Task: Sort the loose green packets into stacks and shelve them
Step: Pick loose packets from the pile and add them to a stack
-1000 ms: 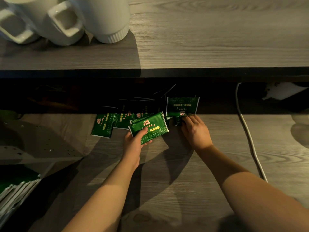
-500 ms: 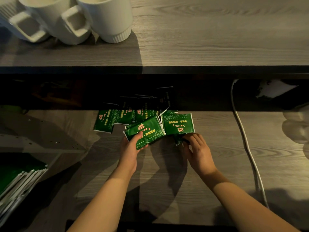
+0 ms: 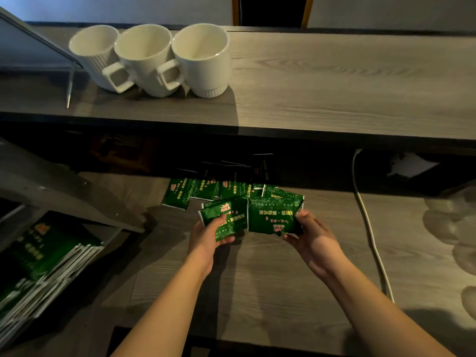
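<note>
Both hands have drawn back from the dark shelf gap since a second ago, each now carrying green packets above the lower wood-grain shelf.

Left hand clasps a small bundle of glossy green foil packets with pale lettering, thumb across the top; right hand grips a second green packet bundle by its right edge, and the two bundles meet edge to edge. More loose green packets lie in a row behind them, running under the upper grey wooden shelf. Three white ribbed ceramic mugs stand touching on that upper shelf. A white cable trails down on the right. A stack of green packets with white edges sits at lower left.
</note>
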`<state>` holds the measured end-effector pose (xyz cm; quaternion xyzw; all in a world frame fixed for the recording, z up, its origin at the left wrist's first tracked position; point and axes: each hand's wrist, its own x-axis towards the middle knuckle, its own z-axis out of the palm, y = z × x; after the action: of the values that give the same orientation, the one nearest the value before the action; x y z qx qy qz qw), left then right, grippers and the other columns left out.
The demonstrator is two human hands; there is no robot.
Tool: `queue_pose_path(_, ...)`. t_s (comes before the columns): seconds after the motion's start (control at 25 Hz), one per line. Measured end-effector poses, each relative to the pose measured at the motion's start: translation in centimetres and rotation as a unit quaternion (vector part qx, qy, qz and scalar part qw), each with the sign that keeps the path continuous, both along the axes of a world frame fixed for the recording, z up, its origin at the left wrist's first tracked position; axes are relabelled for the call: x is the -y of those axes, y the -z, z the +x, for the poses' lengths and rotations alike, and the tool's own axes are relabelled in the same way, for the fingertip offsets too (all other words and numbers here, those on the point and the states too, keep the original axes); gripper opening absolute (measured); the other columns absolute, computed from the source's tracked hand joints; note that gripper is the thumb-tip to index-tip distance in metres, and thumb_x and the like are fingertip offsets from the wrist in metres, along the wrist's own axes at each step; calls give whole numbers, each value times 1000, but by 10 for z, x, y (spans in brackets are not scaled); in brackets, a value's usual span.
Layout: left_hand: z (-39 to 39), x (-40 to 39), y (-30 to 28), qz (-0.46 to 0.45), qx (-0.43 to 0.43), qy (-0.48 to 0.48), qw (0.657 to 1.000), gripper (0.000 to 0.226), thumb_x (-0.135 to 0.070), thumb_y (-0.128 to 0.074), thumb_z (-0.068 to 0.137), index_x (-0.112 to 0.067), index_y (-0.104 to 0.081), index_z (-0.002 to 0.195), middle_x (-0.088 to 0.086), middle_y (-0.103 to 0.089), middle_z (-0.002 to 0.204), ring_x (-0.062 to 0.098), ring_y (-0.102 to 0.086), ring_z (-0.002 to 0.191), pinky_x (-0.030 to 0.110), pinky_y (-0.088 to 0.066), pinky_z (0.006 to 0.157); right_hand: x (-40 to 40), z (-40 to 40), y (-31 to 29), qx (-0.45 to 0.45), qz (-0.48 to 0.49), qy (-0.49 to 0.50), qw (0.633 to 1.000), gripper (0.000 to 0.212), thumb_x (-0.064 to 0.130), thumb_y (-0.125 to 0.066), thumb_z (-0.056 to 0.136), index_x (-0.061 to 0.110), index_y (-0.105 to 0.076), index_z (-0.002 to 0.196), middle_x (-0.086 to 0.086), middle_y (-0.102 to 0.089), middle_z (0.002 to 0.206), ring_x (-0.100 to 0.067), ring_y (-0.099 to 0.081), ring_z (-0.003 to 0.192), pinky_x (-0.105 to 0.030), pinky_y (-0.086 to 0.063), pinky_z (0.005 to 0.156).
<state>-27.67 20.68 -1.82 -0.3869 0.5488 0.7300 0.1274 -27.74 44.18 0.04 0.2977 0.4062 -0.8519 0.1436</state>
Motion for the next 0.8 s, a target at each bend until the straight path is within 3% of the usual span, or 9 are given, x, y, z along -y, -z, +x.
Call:
queue_pose_path(0.12, 3, -9, -13, 60, -7, 43, 997, 23, -28, -64, 96, -15, -68, 115, 11, -65, 131, 16, -74, 65, 38, -61, 74, 10, -7, -11, 5, 5, -18, 1000, 24, 9, -53, 98, 6, -60, 121, -17, -68, 114, -24, -70, 90, -33, -58, 62)
queue_pose_path(0.2, 5, -12, -24, 76, -14, 60, 995, 46, -44, -73, 85, -18, -68, 122, 6, -65, 133, 19, -75, 70, 48, -55, 96, 19, -10, -19, -7, 65, -34, 997, 20, 6, -51, 100, 11, -62, 116, -15, -70, 111, -21, -71, 87, -32, -58, 59)
queue_pose_path(0.24, 6, -13, -28, 69, -12, 66, 995, 60, -51, -79, 75, -19, -66, 124, 4, -66, 131, 20, -76, 74, 50, -53, 99, 23, -10, -22, -19, 101, -42, 994, 22, 4, -51, 100, 14, -60, 117, -14, -70, 110, -21, -71, 88, -31, -58, 59)
queue_pose_path(0.32, 6, -15, -35, 52, -24, 57, 997, 71, -42, -89, 60, -16, -61, 120, 7, -68, 124, 20, -77, 79, 43, -61, 80, 27, -9, -27, -65, 168, -76, 981, 31, 0, -53, 98, 19, -55, 123, -11, -70, 109, -21, -72, 87, -30, -57, 60)
queue_pose_path(0.4, 6, -15, -39, 44, -31, 35, 998, 71, -26, -90, 55, -10, -57, 116, 13, -69, 120, 21, -77, 82, 33, -59, 59, 26, -5, -34, -126, 224, -128, 958, 36, -2, -52, 98, 22, -56, 124, -6, -69, 108, -15, -71, 85, -27, -56, 61)
queue_pose_path(0.56, 4, -5, -45, 53, -21, 5, 998, 66, -20, -84, 69, -6, -55, 126, 13, -68, 121, 26, -71, 96, 27, -57, 56, 14, -1, -47, -193, 301, -229, 905, 61, -10, -42, 93, 40, -75, 102, 16, -70, 102, -3, -63, 87, -15, -51, 70)
queue_pose_path(0.64, 2, 1, -49, 60, -19, 28, 998, 69, -23, -83, 69, -5, -57, 130, 14, -68, 125, 22, -71, 92, 26, -56, 55, 7, -2, -51, -205, 313, -280, 884, 63, -11, -47, 92, 43, -74, 107, 19, -68, 114, -19, -64, 103, -30, -58, 84)
queue_pose_path(0.72, 1, 4, -54, 68, -16, 61, 996, 79, -25, -83, 65, -5, -53, 135, 12, -66, 128, 18, -74, 82, 26, -56, 54, 5, -5, -54, -219, 325, -296, 871, 51, -6, -60, 90, 37, -72, 114, 10, -69, 115, -40, -63, 97, -56, -55, 82)
queue_pose_path(0.8, 1, 5, -58, 76, -10, 74, 994, 81, -26, -84, 67, -6, -50, 138, 8, -60, 133, 14, -75, 72, 25, -56, 53, 5, -8, -58, -234, 343, -284, 864, 44, 0, -70, 86, 37, -71, 110, -7, -69, 112, -33, -65, 82, -57, -55, 76)
